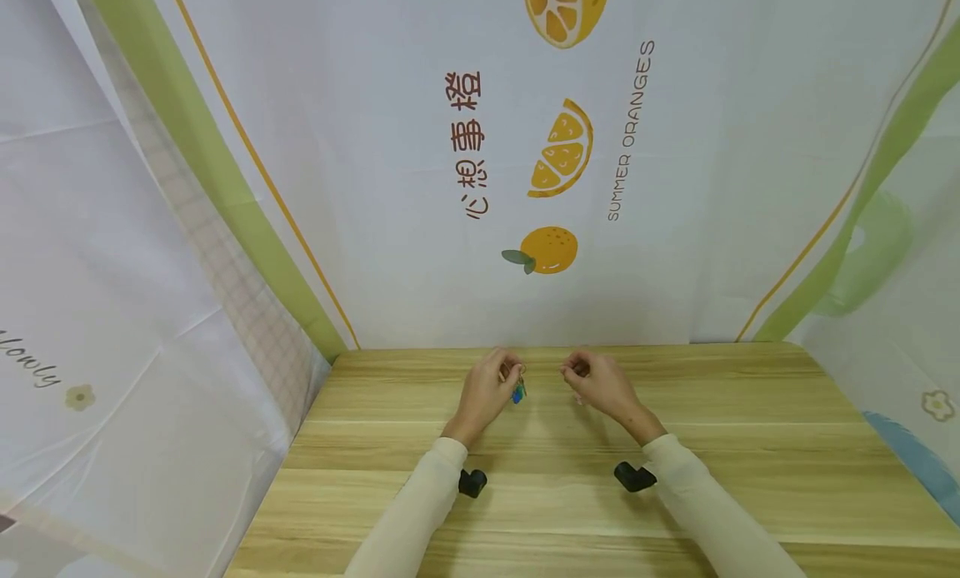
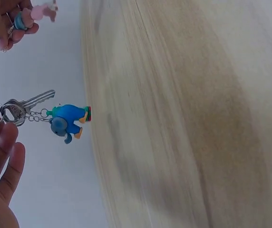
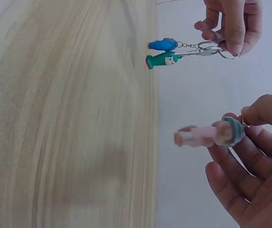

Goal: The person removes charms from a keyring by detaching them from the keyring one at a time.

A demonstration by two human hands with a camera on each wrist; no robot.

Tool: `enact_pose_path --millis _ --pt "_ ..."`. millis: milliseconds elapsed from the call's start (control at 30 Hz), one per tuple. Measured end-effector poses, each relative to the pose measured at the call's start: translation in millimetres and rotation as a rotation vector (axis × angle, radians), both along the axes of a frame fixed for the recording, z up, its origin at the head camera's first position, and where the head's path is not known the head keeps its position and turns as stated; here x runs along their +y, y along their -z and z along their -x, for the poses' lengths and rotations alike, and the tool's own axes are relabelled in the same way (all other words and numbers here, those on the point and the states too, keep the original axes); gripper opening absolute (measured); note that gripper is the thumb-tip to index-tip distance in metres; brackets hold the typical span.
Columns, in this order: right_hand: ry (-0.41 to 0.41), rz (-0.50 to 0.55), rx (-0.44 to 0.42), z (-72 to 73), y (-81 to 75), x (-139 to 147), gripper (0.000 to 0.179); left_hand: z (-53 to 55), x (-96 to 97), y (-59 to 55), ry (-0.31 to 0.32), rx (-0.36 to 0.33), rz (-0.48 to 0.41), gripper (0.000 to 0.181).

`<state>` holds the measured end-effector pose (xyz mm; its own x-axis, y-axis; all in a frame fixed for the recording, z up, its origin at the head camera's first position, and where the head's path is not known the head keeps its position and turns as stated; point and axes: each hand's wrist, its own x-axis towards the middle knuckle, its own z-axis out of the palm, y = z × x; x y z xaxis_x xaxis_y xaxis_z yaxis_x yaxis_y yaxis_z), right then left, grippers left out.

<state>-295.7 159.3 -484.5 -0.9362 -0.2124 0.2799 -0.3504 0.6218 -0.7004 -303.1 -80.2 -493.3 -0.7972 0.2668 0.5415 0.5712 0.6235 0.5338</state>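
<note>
Over the far part of the table, my left hand (image 1: 482, 395) pinches a key ring (image 2: 3, 115) between thumb and fingers. From it hang a silver key (image 2: 38, 99), a blue figurine charm (image 2: 68, 118) and a green figurine charm (image 3: 160, 60), the charms on short chains. My right hand (image 1: 606, 386) stands a little to the right, apart from the left. Its thumb and finger pinch the small metal fitting of a pink figurine charm (image 3: 205, 136) with a teal top, slightly blurred in the right wrist view.
Below the hands lies the wood-grain table (image 1: 555, 511), its back edge meeting a white cloth (image 1: 405, 278) printed with oranges. More printed cloth (image 1: 112, 311) hangs on the left side. Black wrist mounts (image 1: 636, 477) stick out inward from the sleeves.
</note>
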Motion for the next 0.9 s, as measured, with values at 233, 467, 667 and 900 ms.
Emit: enact_pose_path --millis 233,467,667,900 --pt "0.004 0.002 0.001 1.0 -3.2 3 0.012 -0.4 -0.3 0.9 0.003 0.014 0.002 0.006" --pt "-0.001 0.018 -0.018 3.5 -4.1 8 0.016 -1.4 0.3 1.1 0.005 -0.002 0.002 0.006" --pt "0.013 0.039 -0.012 6.4 -2.7 15 0.018 -0.8 0.0 2.2 0.016 -0.001 0.004 0.006" --pt "0.024 0.036 0.011 9.6 -3.2 23 0.017 -1.5 -0.8 3.9 0.032 -0.001 0.006 0.005"
